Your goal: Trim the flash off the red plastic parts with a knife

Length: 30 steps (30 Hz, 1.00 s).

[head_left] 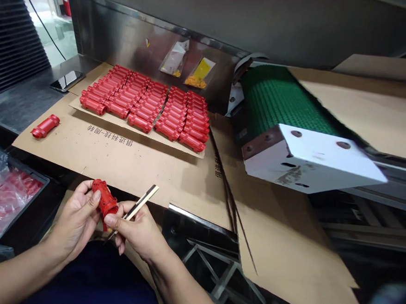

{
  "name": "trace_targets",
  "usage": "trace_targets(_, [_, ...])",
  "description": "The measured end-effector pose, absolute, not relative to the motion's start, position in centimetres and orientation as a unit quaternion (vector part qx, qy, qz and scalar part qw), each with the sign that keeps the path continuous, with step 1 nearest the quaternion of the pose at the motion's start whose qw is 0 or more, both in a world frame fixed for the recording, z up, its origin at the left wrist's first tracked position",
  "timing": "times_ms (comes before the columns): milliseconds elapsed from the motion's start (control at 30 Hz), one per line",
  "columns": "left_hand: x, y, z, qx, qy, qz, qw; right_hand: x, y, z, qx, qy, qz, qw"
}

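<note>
My left hand (pixel 76 222) holds a red cylindrical plastic part (pixel 104 199) between thumb and fingers, tilted in front of my lap. My right hand (pixel 138 228) grips a slim tool (pixel 142 202) with a pale handle and a dark tip pointing down, and its thumb touches the lower end of the red part. Beyond the hands, several similar red parts (pixel 140 121) lie in rows on a cardboard sheet (pixel 134 134). One more red part (pixel 45 126) lies apart at the left on the cardboard cover.
A green conveyor belt (pixel 279 99) with a white metal end bracket (pixel 313 164) stands at the right. Two small bags (pixel 200 73) are on the metal panel at the back. A phone (pixel 68 81) lies at the back left, and a plastic-lined bin (pixel 8 194) sits at the lower left.
</note>
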<state>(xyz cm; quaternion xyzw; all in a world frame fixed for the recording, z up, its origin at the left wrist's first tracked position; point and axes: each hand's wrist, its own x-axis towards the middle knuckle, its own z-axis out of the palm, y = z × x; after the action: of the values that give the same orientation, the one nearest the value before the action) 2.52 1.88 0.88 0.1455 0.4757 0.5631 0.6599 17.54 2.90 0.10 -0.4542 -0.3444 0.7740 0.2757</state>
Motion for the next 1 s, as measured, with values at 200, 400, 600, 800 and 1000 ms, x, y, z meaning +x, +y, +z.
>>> trace_targets(200, [2.7, 2.3, 0.9, 0.105, 0.479, 0.572, 0.658, 18.9, 1.9, 1.3, -0.487, -0.582, 0.538, 0.368])
trace_targets(400, [2.8, 2.5, 0.9, 0.083, 0.473, 0.584, 0.654, 19.7, 1.5, 1.9, -0.385, -0.765, 0.291, 0.427])
trace_targets(600, [3.2, 2.3, 0.4, 0.092, 0.465, 0.593, 0.651, 18.5, 1.9, 0.9, -0.41, -0.832, 0.111, 0.356])
trace_targets(800, [3.0, 3.5, 0.8, 0.034, 0.447, 0.612, 0.652, 18.1, 1.2, 1.7, -0.384, -0.844, 0.048, 0.372])
trace_targets(1000, [2.7, 4.3, 1.8, -0.002, 0.462, 0.589, 0.663, 19.5, 1.9, 2.0, -0.366, -0.739, 0.407, 0.392])
